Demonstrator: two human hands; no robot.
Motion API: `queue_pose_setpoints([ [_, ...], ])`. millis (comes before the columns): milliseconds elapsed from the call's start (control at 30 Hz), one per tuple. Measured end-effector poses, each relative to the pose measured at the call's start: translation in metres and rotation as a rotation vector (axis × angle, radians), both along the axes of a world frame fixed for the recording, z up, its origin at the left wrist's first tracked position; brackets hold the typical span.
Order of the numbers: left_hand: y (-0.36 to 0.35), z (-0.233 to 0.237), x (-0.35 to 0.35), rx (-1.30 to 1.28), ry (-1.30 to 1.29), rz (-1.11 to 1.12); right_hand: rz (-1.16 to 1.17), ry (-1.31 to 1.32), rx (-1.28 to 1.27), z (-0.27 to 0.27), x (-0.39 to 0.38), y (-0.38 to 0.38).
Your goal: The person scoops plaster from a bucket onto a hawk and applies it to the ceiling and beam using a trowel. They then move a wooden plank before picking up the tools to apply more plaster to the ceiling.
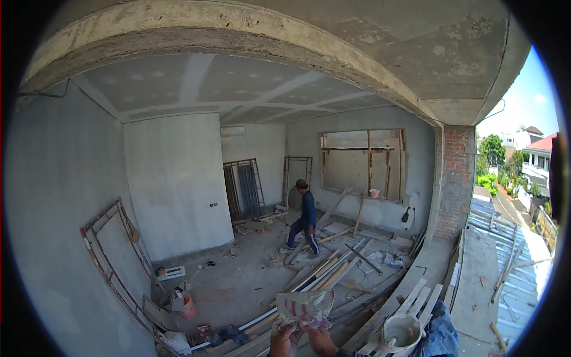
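A crumpled whitish bag with red markings is held up at the bottom centre, between my two hands. My left hand grips its lower left edge with the fingers closed. On the lower right edge, my right hand is closed too, its thumb against the bag. Whatever is inside the bag cannot be made out. To the right of my hands, a pale bucket with grey residue stands on wooden slats, beside blue sheeting.
A co-worker walks across the debris-strewn floor. Long boards and pipes lie ahead of me. Metal frames lean on the left wall near an orange bucket. On the right, a ledge borders a metal roof outside.
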State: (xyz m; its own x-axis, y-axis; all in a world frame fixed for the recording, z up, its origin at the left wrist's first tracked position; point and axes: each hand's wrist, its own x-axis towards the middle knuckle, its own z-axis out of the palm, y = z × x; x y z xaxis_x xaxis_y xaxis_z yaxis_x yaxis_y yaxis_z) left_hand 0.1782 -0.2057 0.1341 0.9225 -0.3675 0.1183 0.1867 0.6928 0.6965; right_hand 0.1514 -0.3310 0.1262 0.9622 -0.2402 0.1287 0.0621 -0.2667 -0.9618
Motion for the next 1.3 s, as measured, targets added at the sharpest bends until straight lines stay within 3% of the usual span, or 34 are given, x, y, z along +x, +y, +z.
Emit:
queue_pose_setpoints([
  [33, -0.003, -0.036, 0.027, 0.097, -0.225, 0.07, 0.034, -0.204, 0.011, 0.006, 0.011, -0.005],
  [67, -0.001, -0.007, 0.013, 0.097, -0.227, 0.083, 0.07, -0.404, 0.026, 0.013, 0.015, -0.009],
  [100, -0.001, 0.022, -0.003, 0.07, -0.151, 0.04, -0.065, -0.56, -0.558, 0.018, 0.013, -0.016],
  [133, 0.001, 0.045, -0.013, 0.043, -0.074, -0.003, -0.049, -0.563, -0.55, 0.022, 0.023, -0.022],
  [167, 0.01, 0.047, -0.011, 0.218, -0.156, -0.023, 0.047, -0.48, 0.009, 0.024, 0.041, -0.028],
  [200, 0.022, 0.045, -0.008, 0.22, -0.151, -0.007, 0.152, -0.426, 0.4, 0.038, 0.047, -0.035],
  [233, 0.034, 0.043, -0.004, 0.347, -0.348, 0.028, 0.205, -0.375, 0.805, 0.051, 0.052, -0.043],
  [267, 0.046, 0.042, -0.001, 0.481, -0.543, 0.064, 0.248, -0.395, 0.934, 0.086, 0.044, -0.046],
  [300, 0.053, 0.045, 0.003, 0.266, -0.443, 0.056, 0.291, -0.412, 1.063, 0.122, 0.035, -0.048],
  [400, 0.091, 0.097, 0.009, 0.316, -0.516, 0.306, 0.367, -0.486, 1.064, 0.189, 0.041, -0.077],
  [467, 0.122, 0.14, 0.019, 0.449, -0.721, 0.46, 0.376, -0.597, 1.022, 0.232, 0.048, -0.1],
  [600, 0.166, 0.27, 0.015, 0.952, -1.076, 0.936, 0.444, -0.735, 0.909, 0.328, 0.057, -0.131],
  [867, 0.184, 0.493, 0.006, 1.107, -1.662, 1.721, 0.445, -0.925, 0.778, 0.493, 0.046, -0.154],
  [1033, 0.185, 0.595, 0.003, 1.416, -1.613, 2.091, 0.404, -1.088, 0.67, 0.584, 0.041, -0.147],
  [1300, 0.187, 0.652, 0.013, 1.744, -1.401, 2.108, 0.428, -1.225, 0.827, 0.674, 0.053, -0.126],
])
